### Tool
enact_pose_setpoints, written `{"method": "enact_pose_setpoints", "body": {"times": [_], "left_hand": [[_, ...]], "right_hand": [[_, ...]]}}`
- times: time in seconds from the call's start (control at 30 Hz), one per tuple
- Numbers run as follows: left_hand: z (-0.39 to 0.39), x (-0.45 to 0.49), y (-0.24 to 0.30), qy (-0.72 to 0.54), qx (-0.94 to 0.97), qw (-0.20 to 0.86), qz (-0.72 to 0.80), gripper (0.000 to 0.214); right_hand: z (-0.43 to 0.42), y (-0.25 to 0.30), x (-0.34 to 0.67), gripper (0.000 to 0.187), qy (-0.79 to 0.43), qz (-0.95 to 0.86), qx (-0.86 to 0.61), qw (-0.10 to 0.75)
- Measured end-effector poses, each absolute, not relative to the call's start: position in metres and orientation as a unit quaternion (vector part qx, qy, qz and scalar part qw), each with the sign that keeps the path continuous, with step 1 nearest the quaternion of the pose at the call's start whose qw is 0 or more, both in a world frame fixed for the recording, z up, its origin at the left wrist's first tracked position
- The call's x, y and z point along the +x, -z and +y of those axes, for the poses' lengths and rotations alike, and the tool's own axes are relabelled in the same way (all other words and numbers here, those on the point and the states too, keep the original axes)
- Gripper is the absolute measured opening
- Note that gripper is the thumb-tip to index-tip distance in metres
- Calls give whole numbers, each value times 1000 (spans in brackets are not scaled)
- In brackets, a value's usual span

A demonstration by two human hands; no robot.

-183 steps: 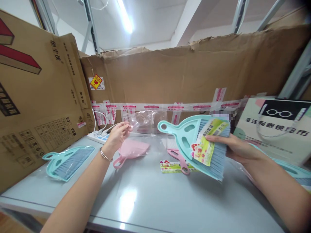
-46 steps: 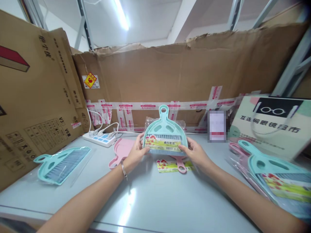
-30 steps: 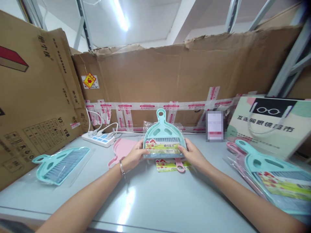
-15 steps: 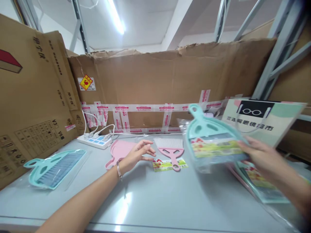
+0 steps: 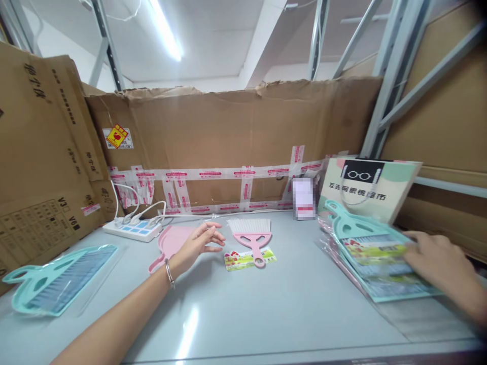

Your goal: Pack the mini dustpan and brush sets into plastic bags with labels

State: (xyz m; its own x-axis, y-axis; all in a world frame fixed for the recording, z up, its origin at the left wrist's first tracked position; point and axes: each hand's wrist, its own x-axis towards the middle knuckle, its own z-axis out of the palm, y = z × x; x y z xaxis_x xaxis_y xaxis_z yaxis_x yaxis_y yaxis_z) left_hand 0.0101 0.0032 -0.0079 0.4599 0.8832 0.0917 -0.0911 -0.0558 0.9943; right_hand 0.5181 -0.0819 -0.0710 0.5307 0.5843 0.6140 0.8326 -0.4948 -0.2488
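Note:
My right hand point(image 5: 441, 261) lies flat, fingers apart, on a bagged teal dustpan-and-brush set point(image 5: 363, 241) that tops a stack of bagged sets at the right of the grey table point(image 5: 266, 309). My left hand point(image 5: 198, 242) hovers open, fingers spread, above a pink dustpan point(image 5: 171, 242). Just right of it lie a pink brush point(image 5: 251, 234) with white bristles and a printed label card point(image 5: 245, 258) partly under the brush handle.
A teal dustpan and brush on a clear bag point(image 5: 57, 279) lies at the near left. A white power strip point(image 5: 131, 229) with cables sits at the back left. Cardboard walls point(image 5: 236, 132) enclose back and left. A printed paper bag point(image 5: 367, 187) leans at the right.
My right hand carried the bagged teal set from the middle to the right and laid it on the stack. My left hand let go and now hovers open over the pink dustpan.

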Motion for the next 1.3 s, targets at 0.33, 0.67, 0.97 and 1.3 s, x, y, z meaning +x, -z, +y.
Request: {"method": "enact_pose_setpoints", "body": {"times": [0.33,0.67,0.97,1.3], "left_hand": [[9,-3,-11,-496,640,455,371,34],[18,-30,-23,-364,764,151,512,34],[-15,-12,18,-178,795,-54,577,14],[-40,-29,12,-179,871,-268,372,31]], "right_hand": [[-76,60,485,47,158,-419,-851,273],[-85,40,459,42,179,-422,-824,332],[-94,10,371,32,307,-520,-640,475],[-19,0,266,25,-168,-639,-532,530]]}}
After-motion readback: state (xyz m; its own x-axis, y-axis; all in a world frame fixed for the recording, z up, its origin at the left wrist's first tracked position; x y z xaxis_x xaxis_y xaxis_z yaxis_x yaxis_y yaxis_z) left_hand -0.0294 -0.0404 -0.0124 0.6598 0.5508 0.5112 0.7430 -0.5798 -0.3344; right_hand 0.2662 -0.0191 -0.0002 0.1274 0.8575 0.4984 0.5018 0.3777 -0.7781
